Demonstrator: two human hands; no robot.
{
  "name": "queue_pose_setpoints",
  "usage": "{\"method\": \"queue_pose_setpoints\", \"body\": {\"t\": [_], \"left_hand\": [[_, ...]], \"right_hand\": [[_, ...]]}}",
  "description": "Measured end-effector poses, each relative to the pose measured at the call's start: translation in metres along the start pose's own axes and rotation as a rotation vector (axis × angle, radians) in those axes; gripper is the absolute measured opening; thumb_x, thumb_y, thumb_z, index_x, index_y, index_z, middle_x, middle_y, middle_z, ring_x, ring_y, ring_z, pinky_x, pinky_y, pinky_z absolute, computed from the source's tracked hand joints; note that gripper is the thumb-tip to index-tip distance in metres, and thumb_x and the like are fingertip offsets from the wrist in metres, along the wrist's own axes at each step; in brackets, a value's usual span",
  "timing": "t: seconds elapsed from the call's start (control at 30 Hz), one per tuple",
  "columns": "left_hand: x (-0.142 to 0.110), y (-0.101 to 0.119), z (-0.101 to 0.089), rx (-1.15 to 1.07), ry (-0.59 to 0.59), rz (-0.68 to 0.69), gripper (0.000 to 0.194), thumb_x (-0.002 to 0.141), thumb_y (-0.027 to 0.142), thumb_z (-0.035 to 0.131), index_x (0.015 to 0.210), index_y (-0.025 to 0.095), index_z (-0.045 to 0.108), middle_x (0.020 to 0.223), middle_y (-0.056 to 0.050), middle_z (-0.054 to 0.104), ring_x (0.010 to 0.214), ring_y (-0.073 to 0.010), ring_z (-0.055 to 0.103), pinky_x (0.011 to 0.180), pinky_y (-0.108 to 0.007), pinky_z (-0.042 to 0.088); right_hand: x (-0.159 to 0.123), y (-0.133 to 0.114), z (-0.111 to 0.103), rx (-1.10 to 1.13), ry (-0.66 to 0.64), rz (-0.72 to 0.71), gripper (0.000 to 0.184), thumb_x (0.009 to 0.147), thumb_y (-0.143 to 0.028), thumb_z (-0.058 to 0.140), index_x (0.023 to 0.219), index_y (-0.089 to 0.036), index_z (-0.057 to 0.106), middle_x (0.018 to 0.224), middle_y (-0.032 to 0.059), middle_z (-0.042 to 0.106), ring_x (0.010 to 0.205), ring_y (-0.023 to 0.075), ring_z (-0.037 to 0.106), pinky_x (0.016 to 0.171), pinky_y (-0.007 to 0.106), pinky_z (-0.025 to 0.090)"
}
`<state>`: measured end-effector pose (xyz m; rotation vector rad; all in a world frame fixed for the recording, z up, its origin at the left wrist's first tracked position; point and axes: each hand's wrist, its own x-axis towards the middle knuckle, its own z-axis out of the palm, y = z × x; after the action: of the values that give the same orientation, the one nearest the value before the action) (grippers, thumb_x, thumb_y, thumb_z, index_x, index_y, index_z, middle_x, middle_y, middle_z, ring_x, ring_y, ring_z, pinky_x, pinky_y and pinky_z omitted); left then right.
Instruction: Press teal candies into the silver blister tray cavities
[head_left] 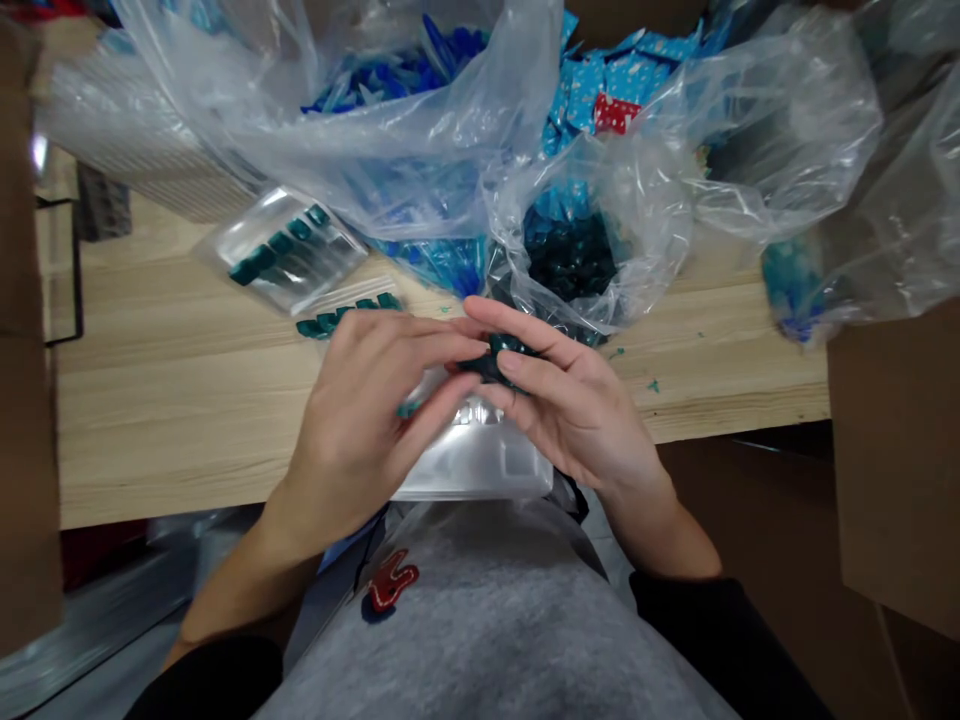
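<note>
My left hand [367, 420] and my right hand [577, 410] meet over a clear plastic tray [480, 465] at the near edge of the wooden table [172, 400]. The right hand's fingers are curled round a clump of small dark teal plastic pieces [504, 352]. The left hand's fingers are pinched together, with one teal piece [409, 408] showing under them. Its fingertips touch the clump in the right hand.
Two clear trays filled with teal pieces [281, 250] [349, 315] lie to the left behind my hands. Clear plastic bags hold teal pieces [574, 255], blue parts [405, 75] and blue packets [622, 80] at the back. Cardboard boxes [892, 450] flank both sides.
</note>
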<state>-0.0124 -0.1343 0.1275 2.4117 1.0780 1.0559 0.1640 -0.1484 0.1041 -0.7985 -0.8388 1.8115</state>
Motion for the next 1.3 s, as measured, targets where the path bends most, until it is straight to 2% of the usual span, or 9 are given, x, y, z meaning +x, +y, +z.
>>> {"method": "queue_pose_setpoints", "body": {"t": [0.1,0.23,0.4,0.5,0.73,0.83,1.0,1.13,1.3], "left_hand": [[-0.003,0.001,-0.003,-0.02,0.036,-0.023,0.027,0.094,0.013,0.064,0.113,0.032,0.065,0.099,0.001,0.073,0.094,-0.0204,0.067,0.083,-0.041,0.052],[-0.007,0.001,-0.005,0.005,-0.013,0.028,0.019,0.091,0.021,0.071,0.107,0.028,0.066,0.102,-0.002,0.071,0.096,-0.0222,0.067,0.084,-0.041,0.052],[-0.011,0.0,-0.003,-0.011,-0.023,-0.093,0.019,0.09,0.026,0.072,0.108,0.028,0.066,0.108,-0.003,0.067,0.101,-0.0237,0.064,0.084,-0.041,0.052],[-0.013,0.0,0.0,-0.112,0.024,-0.121,0.022,0.091,0.028,0.072,0.112,0.031,0.066,0.106,-0.002,0.066,0.099,-0.0216,0.063,0.084,-0.039,0.053],[-0.013,0.004,0.003,-0.515,0.122,-0.271,0.005,0.094,0.027,0.068,0.099,0.028,0.07,0.091,0.0,0.07,0.088,-0.0156,0.068,0.077,-0.03,0.058],[-0.016,0.003,0.001,-0.696,0.11,-0.408,0.006,0.094,0.033,0.069,0.097,0.028,0.071,0.094,0.001,0.074,0.089,-0.0156,0.071,0.077,-0.028,0.06],[-0.016,0.0,0.0,-0.887,0.018,-0.535,0.01,0.092,0.034,0.071,0.096,0.025,0.067,0.082,0.003,0.072,0.074,-0.0096,0.07,0.066,-0.018,0.056],[-0.016,0.001,-0.003,-0.879,-0.027,-0.571,0.024,0.09,0.026,0.073,0.11,0.027,0.062,0.082,0.004,0.072,0.078,-0.0122,0.072,0.069,-0.022,0.058],[-0.027,-0.003,-0.013,-0.602,0.154,-0.546,0.022,0.095,0.02,0.065,0.117,0.028,0.064,0.09,0.003,0.073,0.089,-0.0125,0.07,0.083,-0.026,0.056]], "right_hand": [[-0.002,0.002,-0.001,0.041,0.002,-0.008,0.033,0.089,-0.03,0.071,0.121,-0.028,0.068,0.128,0.0025,0.071,0.12,0.0162,0.067,0.103,0.034,0.058],[-0.003,0.004,0.0,0.001,0.028,-0.093,0.03,0.089,-0.033,0.073,0.118,-0.028,0.07,0.118,0.0007,0.075,0.11,0.0151,0.071,0.096,0.032,0.061],[-0.004,-0.002,0.005,-0.45,0.111,-0.38,0.024,0.091,-0.022,0.07,0.115,-0.025,0.071,0.12,0.0009,0.075,0.118,0.0166,0.068,0.108,0.036,0.054],[-0.007,-0.004,0.007,-0.63,0.135,-0.497,0.022,0.09,-0.021,0.072,0.112,-0.026,0.071,0.118,0.0002,0.076,0.116,0.0177,0.069,0.106,0.037,0.056],[-0.012,0.0,0.008,-0.637,0.149,-0.597,0.02,0.089,-0.023,0.073,0.109,-0.025,0.07,0.106,0.0004,0.077,0.079,0.0128,0.075,0.077,0.029,0.065],[-0.011,-0.005,0.005,-0.857,0.063,-0.715,0.024,0.093,-0.017,0.068,0.116,-0.023,0.069,0.11,0.003,0.077,0.091,0.0145,0.074,0.084,0.029,0.063],[-0.013,-0.015,0.001,-1.043,-0.126,-0.678,0.03,0.097,-0.022,0.063,0.126,-0.025,0.065,0.11,0.0031,0.076,0.098,0.0147,0.073,0.084,0.024,0.06],[-0.017,-0.017,-0.006,-1.107,-0.118,-0.581,0.025,0.093,-0.021,0.067,0.118,-0.023,0.07,0.097,0.0017,0.074,0.086,0.0123,0.07,0.075,0.023,0.058],[-0.016,-0.016,-0.011,-1.398,-0.14,-0.532,0.02,0.093,-0.028,0.068,0.108,-0.014,0.073,0.084,0.004,0.071,0.074,0.0142,0.067,0.065,0.026,0.052]]}}
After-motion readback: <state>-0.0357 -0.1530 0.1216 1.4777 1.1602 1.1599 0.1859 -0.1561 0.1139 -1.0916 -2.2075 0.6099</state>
